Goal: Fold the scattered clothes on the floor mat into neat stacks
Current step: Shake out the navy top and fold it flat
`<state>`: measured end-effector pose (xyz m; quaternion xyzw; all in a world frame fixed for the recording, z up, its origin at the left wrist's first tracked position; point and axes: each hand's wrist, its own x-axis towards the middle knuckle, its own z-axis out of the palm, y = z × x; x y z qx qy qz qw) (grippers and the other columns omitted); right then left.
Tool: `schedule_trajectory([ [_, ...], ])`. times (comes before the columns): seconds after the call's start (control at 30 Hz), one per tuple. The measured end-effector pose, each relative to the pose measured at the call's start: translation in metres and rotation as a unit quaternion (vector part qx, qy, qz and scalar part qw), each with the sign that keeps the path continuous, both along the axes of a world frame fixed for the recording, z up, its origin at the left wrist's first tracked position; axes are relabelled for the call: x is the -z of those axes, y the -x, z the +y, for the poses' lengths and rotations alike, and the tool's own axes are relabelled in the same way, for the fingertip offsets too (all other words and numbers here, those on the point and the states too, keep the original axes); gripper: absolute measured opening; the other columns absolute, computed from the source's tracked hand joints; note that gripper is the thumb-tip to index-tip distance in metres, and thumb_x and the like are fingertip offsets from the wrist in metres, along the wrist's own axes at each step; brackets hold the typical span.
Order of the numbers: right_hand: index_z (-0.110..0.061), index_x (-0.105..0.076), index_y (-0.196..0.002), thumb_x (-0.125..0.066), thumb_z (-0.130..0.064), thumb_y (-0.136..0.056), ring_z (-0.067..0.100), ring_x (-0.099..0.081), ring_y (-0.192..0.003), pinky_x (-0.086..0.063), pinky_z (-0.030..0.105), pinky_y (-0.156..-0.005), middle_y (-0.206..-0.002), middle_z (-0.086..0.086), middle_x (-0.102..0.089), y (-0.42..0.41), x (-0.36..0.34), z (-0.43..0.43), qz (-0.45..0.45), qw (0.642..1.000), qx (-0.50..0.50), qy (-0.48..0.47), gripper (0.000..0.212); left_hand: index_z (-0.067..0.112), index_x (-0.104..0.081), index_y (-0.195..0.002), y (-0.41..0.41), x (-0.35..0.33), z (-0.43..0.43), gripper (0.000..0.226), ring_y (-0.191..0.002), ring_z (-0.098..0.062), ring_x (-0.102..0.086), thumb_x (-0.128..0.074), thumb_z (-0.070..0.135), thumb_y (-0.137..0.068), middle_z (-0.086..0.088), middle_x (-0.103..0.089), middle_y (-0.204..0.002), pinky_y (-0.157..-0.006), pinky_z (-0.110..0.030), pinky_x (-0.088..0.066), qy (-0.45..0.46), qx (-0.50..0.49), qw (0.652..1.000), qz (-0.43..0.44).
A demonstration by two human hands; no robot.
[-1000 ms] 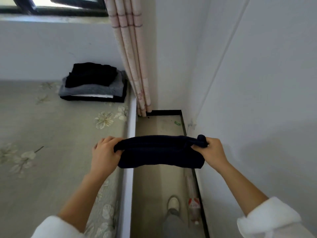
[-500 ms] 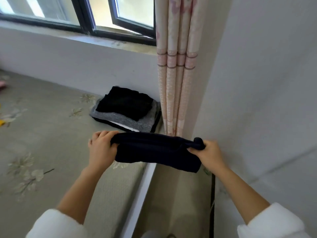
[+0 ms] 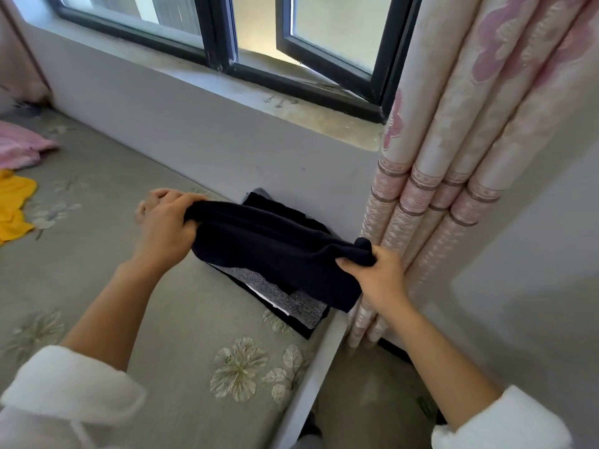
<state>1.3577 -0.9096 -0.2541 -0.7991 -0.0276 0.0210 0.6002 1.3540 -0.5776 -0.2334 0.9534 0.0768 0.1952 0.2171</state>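
I see a window [image 3: 334, 27] with a dark frame, and one pane is open a little. Below it is a grey sill [image 3: 324, 121]. A pink and cream curtain [image 3: 453, 157] hangs beside a white wall [image 3: 534, 254].

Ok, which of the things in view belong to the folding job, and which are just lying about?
Job: navy garment, held at its ends by the left hand and right hand; folded stack in the corner; yellow garment and pink fabric, loose on the floor mat.

Lying about: curtain; window; sill.
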Motion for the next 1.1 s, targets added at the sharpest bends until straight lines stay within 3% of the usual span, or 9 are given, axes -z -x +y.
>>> schedule_trajectory([
  [0.1, -0.035, -0.072, -0.067, -0.079, -0.013, -0.075, -0.003, -0.064, -0.066, -0.051, 0.016, -0.058, -0.066, -0.013, -0.069, -0.038, 0.006, 0.023, 0.020, 1.000, -0.021, -0.008, 0.025, 0.015, -0.065, -0.114, -0.040, 0.000, 0.034, 0.036, -0.117, -0.030, -0.036, -0.059, -0.002, -0.083, -0.005, -0.063, -0.104, -0.096, -0.048, -0.034, 0.003, 0.020, 0.999, 0.026],
  [0.2, -0.026, -0.072, -0.074, -0.080, -0.018, -0.074, 0.010, -0.069, -0.076, -0.057, 0.030, -0.066, -0.075, -0.002, -0.072, -0.069, 0.015, 0.036, 0.052, 0.998, -0.021, -0.008, 0.011, 0.019, -0.069, -0.103, -0.081, 0.003, 0.055, 0.030, -0.115, -0.030, -0.037, -0.055, 0.006, -0.080, -0.001, -0.062, -0.098, -0.100, -0.054, -0.032, 0.018, 0.024, 0.997, 0.065],
  [0.37, -0.018, -0.071, -0.073, -0.078, -0.016, -0.077, 0.008, -0.065, -0.067, -0.053, 0.028, -0.062, -0.070, -0.003, -0.070, -0.114, 0.046, 0.048, 0.069, 0.995, 0.024, 0.071, 0.008, 0.029, -0.060, -0.077, -0.179, 0.009, 0.046, 0.027, -0.105, -0.023, -0.042, -0.039, 0.016, -0.086, -0.003, -0.065, -0.087, -0.101, -0.043, -0.026, 0.062, 0.020, 0.996, 0.055],
  [0.5, -0.019, -0.072, -0.086, -0.073, -0.016, -0.081, 0.015, -0.067, -0.079, -0.056, 0.035, -0.074, -0.078, -0.006, -0.071, -0.149, 0.071, 0.050, 0.116, 0.985, 0.086, 0.091, 0.005, 0.027, -0.065, -0.096, -0.232, 0.052, 0.013, 0.024, -0.110, -0.025, -0.042, -0.044, 0.016, -0.095, 0.002, -0.060, -0.092, -0.097, -0.042, -0.027, 0.076, 0.014, 0.994, 0.073],
  [0.6, -0.030, -0.071, -0.079, -0.072, -0.015, -0.081, 0.013, -0.067, -0.079, -0.057, 0.041, -0.076, -0.079, -0.009, -0.072, -0.170, 0.084, 0.050, 0.148, 0.980, 0.099, 0.093, 0.015, 0.025, -0.060, -0.115, -0.229, 0.103, 0.013, 0.026, -0.122, -0.028, -0.036, -0.043, 0.027, -0.096, -0.003, -0.058, -0.117, -0.099, -0.046, -0.028, 0.112, -0.048, 0.987, 0.104],
  [0.7, -0.032, -0.068, -0.076, -0.072, -0.012, -0.079, 0.015, -0.067, -0.080, -0.057, 0.042, -0.079, -0.080, -0.009, -0.072, -0.181, 0.096, 0.049, 0.191, 0.970, 0.130, 0.077, 0.021, 0.018, -0.049, -0.132, -0.216, 0.152, 0.037, 0.044, -0.128, -0.036, -0.035, -0.043, 0.041, -0.095, -0.015, -0.049, -0.135, -0.106, -0.049, -0.029, 0.195, -0.128, 0.943, 0.236],
  [0.83, -0.031, -0.067, -0.084, -0.071, -0.012, -0.080, 0.022, -0.068, -0.086, -0.056, 0.044, -0.082, -0.086, -0.005, -0.071, -0.189, 0.111, 0.044, 0.232, 0.957, 0.164, 0.054, 0.020, 0.011, -0.040, -0.140, -0.207, 0.186, 0.045, 0.068, -0.119, -0.034, -0.051, -0.052, 0.055, -0.090, -0.013, -0.052, -0.135, -0.099, -0.048, -0.043, 0.260, -0.103, 0.879, 0.385],
  [0.97, -0.016, -0.064, -0.114, -0.066, -0.018, -0.085, 0.022, -0.065, -0.096, -0.053, 0.046, -0.089, -0.104, 0.001, -0.069, -0.189, 0.115, 0.046, 0.230, 0.960, 0.145, 0.069, 0.029, 0.009, -0.043, -0.130, -0.210, 0.190, 0.045, 0.058, -0.101, -0.034, -0.059, -0.051, 0.052, -0.092, -0.016, -0.060, -0.118, -0.082, -0.045, -0.050, 0.155, -0.070, 0.898, 0.405],
  [1.1, -0.026, -0.066, -0.094, -0.066, -0.010, -0.085, 0.016, -0.066, -0.089, -0.054, 0.037, -0.081, -0.091, -0.007, -0.069, -0.192, 0.106, 0.047, 0.198, 0.967, 0.152, 0.044, 0.019, 0.012, -0.044, -0.133, -0.218, 0.174, 0.048, 0.047, -0.106, -0.038, -0.058, -0.050, 0.041, -0.096, -0.019, -0.061, -0.120, -0.080, -0.041, -0.046, 0.109, -0.027, 0.930, 0.351],
])
